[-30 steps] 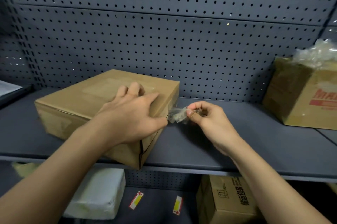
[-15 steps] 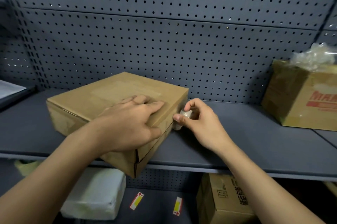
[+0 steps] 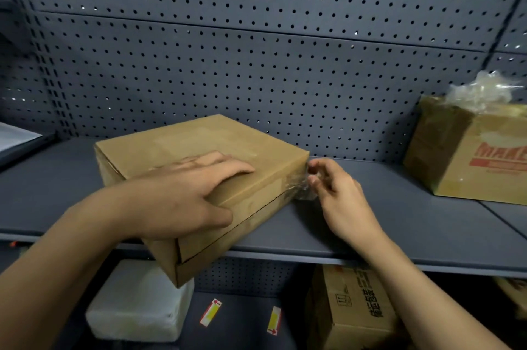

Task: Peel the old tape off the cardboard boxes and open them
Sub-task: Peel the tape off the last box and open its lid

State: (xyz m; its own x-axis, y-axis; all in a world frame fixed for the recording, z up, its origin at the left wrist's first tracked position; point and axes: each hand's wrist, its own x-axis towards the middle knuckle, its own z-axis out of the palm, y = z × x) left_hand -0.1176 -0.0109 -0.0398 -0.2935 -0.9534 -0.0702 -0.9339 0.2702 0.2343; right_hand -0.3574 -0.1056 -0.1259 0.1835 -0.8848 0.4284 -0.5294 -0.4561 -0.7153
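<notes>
While left hand (image 3: 182,195) lies spread on the flat box (image 3: 199,138), bracing | box on shelf (image 3: 399,221), near corner overhanging | right hand (image 3: 339,201) pinches crumpled clear tape (image 3: 299,188) at right corner | step: peeling, flaps closed | next: probably steady outward pull

Brown cardboard box (image 3: 199,156); clear tape (image 3: 299,188); grey shelf (image 3: 399,221) w/ dotted pegboard (image 3: 256,64) behind.

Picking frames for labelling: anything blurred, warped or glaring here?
Head view: the left hand pressing the flat brown cardboard box is motion-smeared; the clear tape pinched by the right hand catches small glints; the wide lens bows the grey pegboard seams; lighting is dim.
</notes>
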